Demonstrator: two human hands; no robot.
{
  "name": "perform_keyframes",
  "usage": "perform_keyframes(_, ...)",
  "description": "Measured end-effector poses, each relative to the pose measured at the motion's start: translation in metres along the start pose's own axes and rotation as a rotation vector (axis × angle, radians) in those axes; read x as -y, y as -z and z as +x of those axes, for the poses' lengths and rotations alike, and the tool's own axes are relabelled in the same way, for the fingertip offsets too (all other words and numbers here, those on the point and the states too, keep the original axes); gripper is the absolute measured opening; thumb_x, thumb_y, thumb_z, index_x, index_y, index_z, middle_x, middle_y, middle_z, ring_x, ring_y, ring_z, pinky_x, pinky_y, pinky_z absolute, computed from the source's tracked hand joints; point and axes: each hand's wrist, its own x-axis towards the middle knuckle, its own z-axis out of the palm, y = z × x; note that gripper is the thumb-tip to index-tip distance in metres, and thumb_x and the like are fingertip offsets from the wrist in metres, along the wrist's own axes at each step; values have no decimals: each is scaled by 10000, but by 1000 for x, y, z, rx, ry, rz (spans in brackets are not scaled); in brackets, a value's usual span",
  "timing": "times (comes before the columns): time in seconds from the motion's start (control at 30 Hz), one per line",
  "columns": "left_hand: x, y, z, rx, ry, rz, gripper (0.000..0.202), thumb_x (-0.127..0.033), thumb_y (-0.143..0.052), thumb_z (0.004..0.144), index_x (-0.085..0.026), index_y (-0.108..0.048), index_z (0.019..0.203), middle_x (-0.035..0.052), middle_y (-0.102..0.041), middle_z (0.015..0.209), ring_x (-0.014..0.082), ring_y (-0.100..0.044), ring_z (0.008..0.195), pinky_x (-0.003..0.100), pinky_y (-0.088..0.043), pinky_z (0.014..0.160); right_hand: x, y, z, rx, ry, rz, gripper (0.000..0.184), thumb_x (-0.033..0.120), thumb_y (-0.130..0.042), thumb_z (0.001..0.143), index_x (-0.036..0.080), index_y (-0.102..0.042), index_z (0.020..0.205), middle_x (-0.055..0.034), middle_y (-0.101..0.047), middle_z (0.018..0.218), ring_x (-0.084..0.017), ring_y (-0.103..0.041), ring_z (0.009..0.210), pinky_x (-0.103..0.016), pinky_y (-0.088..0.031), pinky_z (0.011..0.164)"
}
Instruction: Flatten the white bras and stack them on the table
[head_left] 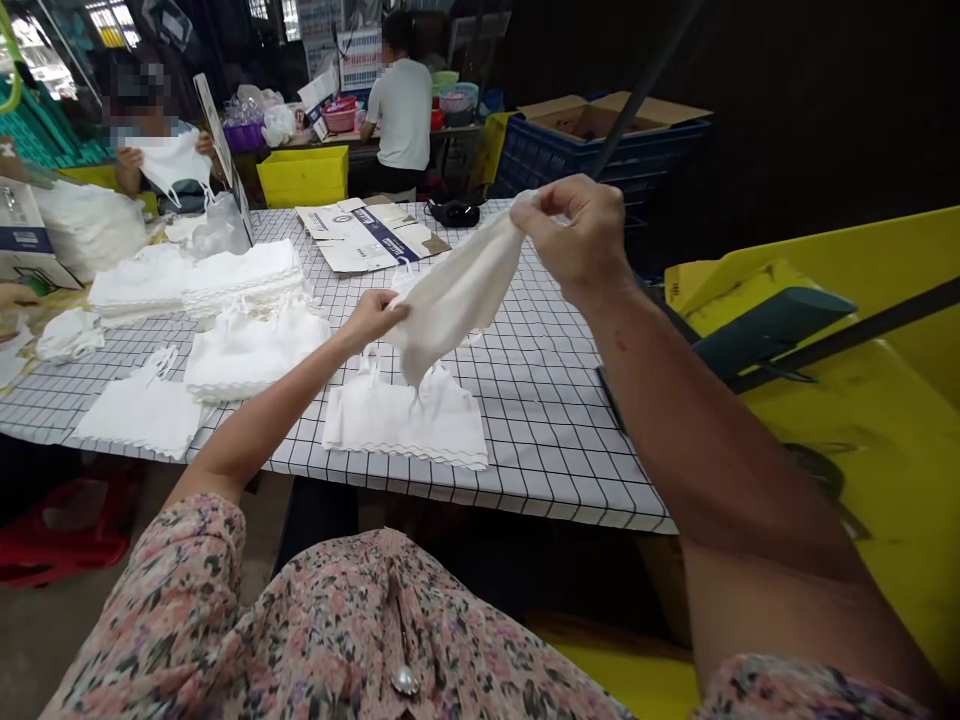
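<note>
A white camisole top (pixel 461 290) with thin straps hangs stretched in the air between my two hands. My left hand (pixel 377 318) pinches its lower left end, and my right hand (pixel 581 235) grips the other end higher up. Below it, a flat white top (pixel 409 420) with a wavy hem lies near the table's front edge. Left of that sits a stack of folded white tops (pixel 255 350), with another white top (pixel 146 405) beside it at the edge. Further back are larger piles of white tops (pixel 244 275).
The table has a white checked cloth (pixel 555 440). A flattened carton (pixel 367 235) and a black object (pixel 454 213) lie at its far side. Yellow bins (pixel 862 450) stand close on my right. A person (pixel 169 160) across the left holds a white top; another person (pixel 405 100) sits behind.
</note>
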Motion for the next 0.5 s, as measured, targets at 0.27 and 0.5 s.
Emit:
perform_keyframes(0.27, 14, 68, -4, 25, 15, -42, 296, -266, -988, 709, -116, -749, 799, 72, -763, 805, 221, -745, 783, 348, -604, 769, -27, 6, -1, 186, -439, 120, 61, 38, -724, 1001, 6, -711, 951, -53, -743, 873, -42, -572, 692, -338, -566, 801)
perform_keyframes(0.5, 12, 95, 28, -101, -148, 142, 100, -135, -853, 839, -116, -761, 873, 25, -661, 706, 170, -675, 784, 308, -587, 774, -56, 6, 3, 228, -451, -61, 364, 181, -699, 1047, -91, -692, 1289, -255, -750, 1313, -96, -695, 916, -360, -537, 800)
